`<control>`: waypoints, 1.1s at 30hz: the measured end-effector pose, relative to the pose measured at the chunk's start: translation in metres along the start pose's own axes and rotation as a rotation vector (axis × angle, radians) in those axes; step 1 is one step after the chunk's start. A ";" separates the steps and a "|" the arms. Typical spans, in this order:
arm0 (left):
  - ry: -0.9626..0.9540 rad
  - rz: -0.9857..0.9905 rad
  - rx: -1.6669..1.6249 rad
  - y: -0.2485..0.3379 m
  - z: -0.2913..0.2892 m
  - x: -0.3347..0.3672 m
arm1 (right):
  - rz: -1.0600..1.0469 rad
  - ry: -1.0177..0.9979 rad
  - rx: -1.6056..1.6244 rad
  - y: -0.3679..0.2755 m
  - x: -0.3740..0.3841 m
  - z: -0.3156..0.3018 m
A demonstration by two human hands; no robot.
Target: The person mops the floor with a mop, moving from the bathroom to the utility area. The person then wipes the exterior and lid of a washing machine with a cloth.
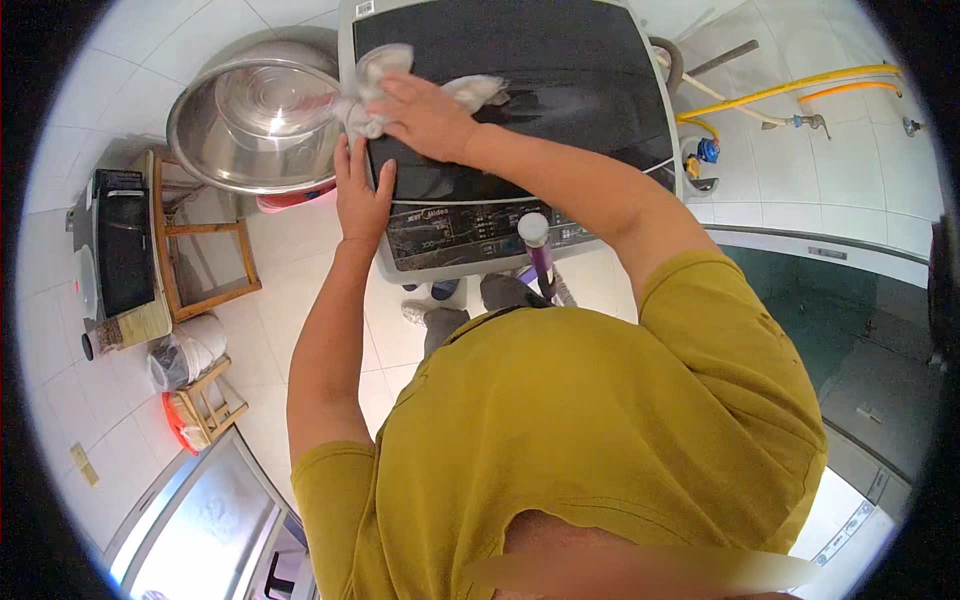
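A top-loading washing machine [545,110] stands in front of me, with a dark glossy lid and a pale grey frame. My right hand [425,115] presses a crumpled whitish cloth [385,62] onto the lid's left side, and part of the cloth spreads out past the hand. The cloth is slightly blurred. Wet-looking streaks show on the lid. My left hand [362,195] rests on the machine's left front edge, fingers stretched out and thumb apart, holding nothing. Its fingertips are close to the cloth. A control panel [480,232] runs along the machine's near side.
A large steel basin [255,160] sits left of the machine, above something pink-red [295,198]. Wooden stools [205,228], a black microwave-like box [125,240] and a bucket [190,352] line the left wall. Yellow hoses [790,88] run at right. A purple handle with white top [537,245] stands before me.
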State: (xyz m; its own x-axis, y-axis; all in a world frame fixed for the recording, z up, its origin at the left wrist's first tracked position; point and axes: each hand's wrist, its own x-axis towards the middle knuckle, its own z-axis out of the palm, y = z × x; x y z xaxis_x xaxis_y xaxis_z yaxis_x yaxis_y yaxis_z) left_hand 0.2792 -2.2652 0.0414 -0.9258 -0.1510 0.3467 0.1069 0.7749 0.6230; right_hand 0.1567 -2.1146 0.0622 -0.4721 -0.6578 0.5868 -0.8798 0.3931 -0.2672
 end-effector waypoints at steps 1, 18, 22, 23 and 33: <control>0.014 0.004 0.006 -0.004 0.000 -0.003 | -0.019 -0.030 0.018 -0.011 0.004 -0.002; -0.008 -0.045 -0.086 0.003 -0.007 -0.003 | 0.448 -0.162 -0.420 0.059 -0.151 -0.170; -0.004 -0.041 -0.111 0.004 -0.006 -0.001 | 0.307 -0.178 -0.017 -0.005 -0.098 -0.089; -0.003 -0.044 -0.106 0.004 -0.006 -0.001 | 0.305 -0.178 -0.012 -0.009 -0.084 -0.081; 0.007 -0.046 -0.075 0.003 -0.008 -0.003 | 0.722 -0.752 -0.038 0.058 -0.115 -0.138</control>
State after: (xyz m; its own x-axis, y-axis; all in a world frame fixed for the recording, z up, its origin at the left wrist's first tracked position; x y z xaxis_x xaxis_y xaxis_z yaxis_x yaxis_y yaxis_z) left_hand 0.2851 -2.2675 0.0472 -0.9277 -0.1898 0.3214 0.0917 0.7187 0.6893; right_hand 0.1671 -1.9272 0.0847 -0.8093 -0.4833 -0.3338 -0.3782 0.8636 -0.3334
